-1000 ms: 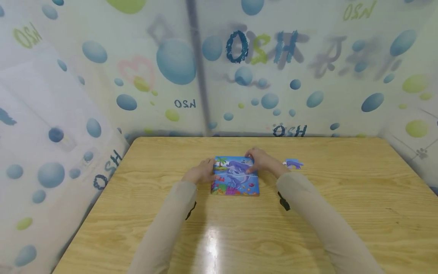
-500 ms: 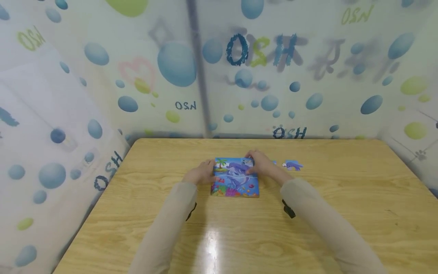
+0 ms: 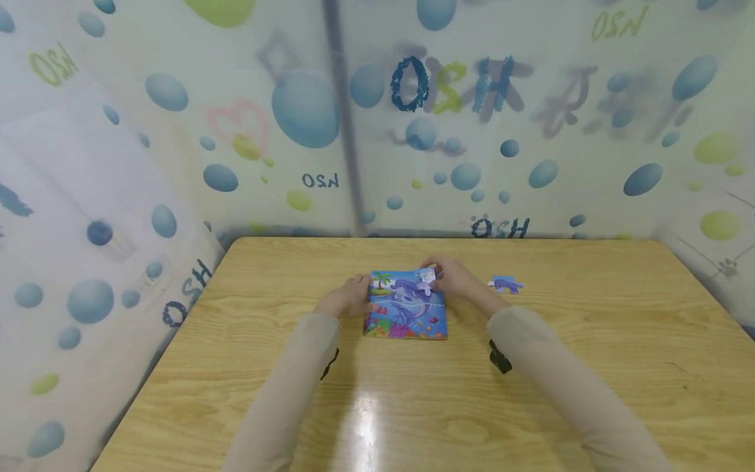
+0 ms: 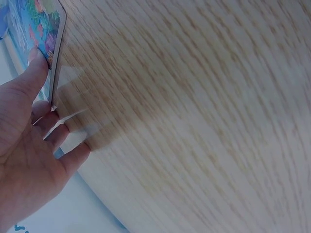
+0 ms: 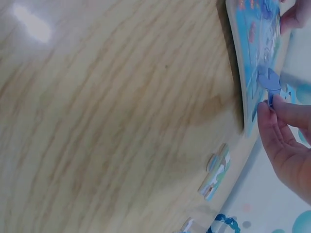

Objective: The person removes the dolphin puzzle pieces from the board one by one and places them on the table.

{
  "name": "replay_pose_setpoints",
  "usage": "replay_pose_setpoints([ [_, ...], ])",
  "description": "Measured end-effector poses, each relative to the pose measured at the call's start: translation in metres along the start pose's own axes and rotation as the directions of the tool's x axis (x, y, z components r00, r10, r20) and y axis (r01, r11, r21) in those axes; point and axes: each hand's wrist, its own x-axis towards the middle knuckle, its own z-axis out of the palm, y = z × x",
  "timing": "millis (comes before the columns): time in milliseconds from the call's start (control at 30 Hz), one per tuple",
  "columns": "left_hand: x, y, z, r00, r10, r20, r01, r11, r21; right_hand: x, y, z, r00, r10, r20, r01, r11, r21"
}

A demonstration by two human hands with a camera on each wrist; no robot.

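puzzle board point(image 3: 406, 305) lies centre frame on table point(image 3: 590, 341), steadied at its left edge by left hand point(image 3: 349, 298), fingers relaxed | puzzle piece point(image 3: 426, 278) now lifted at board's upper right, pinched by right hand point(image 3: 453, 278), previously pressed flat | loose piece point(image 3: 506, 284) to the right, apart | a piece is judged being removed or refitted

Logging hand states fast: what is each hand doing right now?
Left hand: open, fingers resting on the puzzle board's left edge.
Right hand: pinching a puzzle piece lifted at the board's far right corner.

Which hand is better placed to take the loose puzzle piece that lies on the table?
Probably the right hand: the loose piece lies just beside it. The left hand rests on the puzzle board's opposite edge.
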Motion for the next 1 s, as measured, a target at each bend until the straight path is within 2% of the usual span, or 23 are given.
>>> replay_pose_setpoints([
  [167,0.002,0.001,0.0,1.0,-0.004,0.004,0.004,1.0,0.023,-0.003,0.006,-0.007,1.0,-0.022,-0.015,0.022,1.0,0.022],
  [400,0.0,0.001,0.0,1.0,0.007,-0.02,-0.007,1.0,0.013,-0.009,0.011,-0.019,1.0,0.017,0.002,-0.017,0.995,0.094],
  [533,0.002,0.0,0.0,1.0,0.01,-0.022,-0.01,1.0,0.01,-0.014,0.015,-0.025,1.0,-0.01,0.013,0.009,0.993,0.119],
  [1000,0.003,-0.004,0.003,0.999,0.025,-0.027,-0.025,1.0,-0.005,-0.028,0.035,-0.039,1.0,-0.023,-0.017,0.024,0.997,0.069],
])
